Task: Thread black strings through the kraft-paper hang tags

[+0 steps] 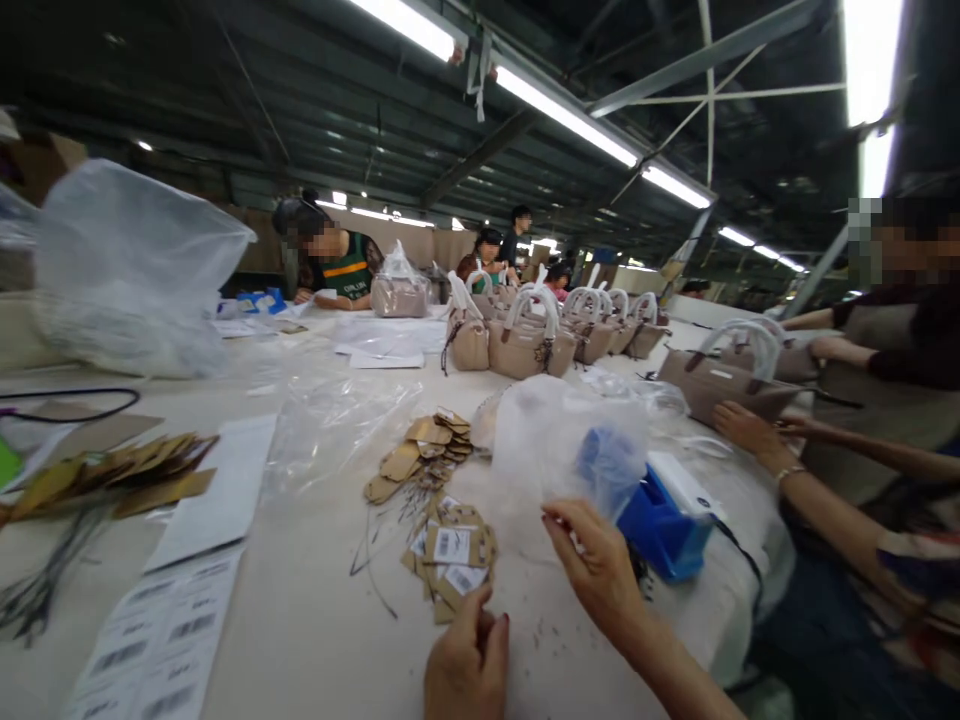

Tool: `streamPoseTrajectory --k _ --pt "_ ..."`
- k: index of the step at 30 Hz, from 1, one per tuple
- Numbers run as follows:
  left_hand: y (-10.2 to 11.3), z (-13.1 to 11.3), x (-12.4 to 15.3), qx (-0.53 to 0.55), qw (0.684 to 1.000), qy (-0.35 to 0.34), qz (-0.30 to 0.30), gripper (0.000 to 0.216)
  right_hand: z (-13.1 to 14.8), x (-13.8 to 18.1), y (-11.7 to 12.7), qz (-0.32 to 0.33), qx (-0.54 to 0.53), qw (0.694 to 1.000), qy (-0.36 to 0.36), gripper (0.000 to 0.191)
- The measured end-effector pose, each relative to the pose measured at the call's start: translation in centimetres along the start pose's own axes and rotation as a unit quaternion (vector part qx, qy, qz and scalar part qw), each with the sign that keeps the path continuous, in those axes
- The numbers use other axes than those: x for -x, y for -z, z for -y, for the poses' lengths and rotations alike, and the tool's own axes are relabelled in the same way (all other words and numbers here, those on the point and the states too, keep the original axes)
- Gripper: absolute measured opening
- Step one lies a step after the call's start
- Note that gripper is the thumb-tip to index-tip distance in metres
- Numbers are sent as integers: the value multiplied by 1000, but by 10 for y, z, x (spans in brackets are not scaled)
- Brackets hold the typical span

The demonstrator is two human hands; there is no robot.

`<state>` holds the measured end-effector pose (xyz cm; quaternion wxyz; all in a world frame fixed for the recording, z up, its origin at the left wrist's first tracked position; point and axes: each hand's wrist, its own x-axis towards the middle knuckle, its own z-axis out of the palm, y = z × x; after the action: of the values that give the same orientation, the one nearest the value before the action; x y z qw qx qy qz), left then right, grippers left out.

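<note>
My left hand (466, 662) is at the lower middle of the view, just below a pile of brown cardboard tags (452, 547) with barcode stickers. Its visible fingers are slightly apart, and nothing shows between them. To the right, my right hand (598, 565) reaches over the table with fingers stretched out, near the lower edge of a clear plastic bag (525, 440); whether it touches the bag I cannot tell. A second heap of brown tags (427, 445) with dark strings lies behind the first. A blue tool with a white top (667, 525) sits beside my right hand.
More brown tags (127, 470) and a barcode label sheet (154, 640) lie at left. Beige handbags (525, 345) with wrapped handles stand at the back. On the right, a co-worker's hands touch another handbag (720, 385). A large plastic bag (127, 270) stands far left.
</note>
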<state>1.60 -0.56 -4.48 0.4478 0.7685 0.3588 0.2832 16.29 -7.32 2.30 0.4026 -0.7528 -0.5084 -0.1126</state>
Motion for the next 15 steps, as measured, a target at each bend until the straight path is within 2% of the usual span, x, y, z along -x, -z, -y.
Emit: streamPoseTrajectory --k 3,6,10,15 --pt "6 -5 -1 8 1000 25 7 33 -30 52 34 -56 49 987 -143 21" --pt "12 -6 -2 3 999 26 26 33 -49 92 47 -61 74 968 -234 27" --pt "19 -6 -6 -12 997 23 73 33 -52 110 40 -63 115 957 -259 29" --pt "22 -11 -2 -10 998 14 59 31 -59 120 34 -62 72 960 -263 25"
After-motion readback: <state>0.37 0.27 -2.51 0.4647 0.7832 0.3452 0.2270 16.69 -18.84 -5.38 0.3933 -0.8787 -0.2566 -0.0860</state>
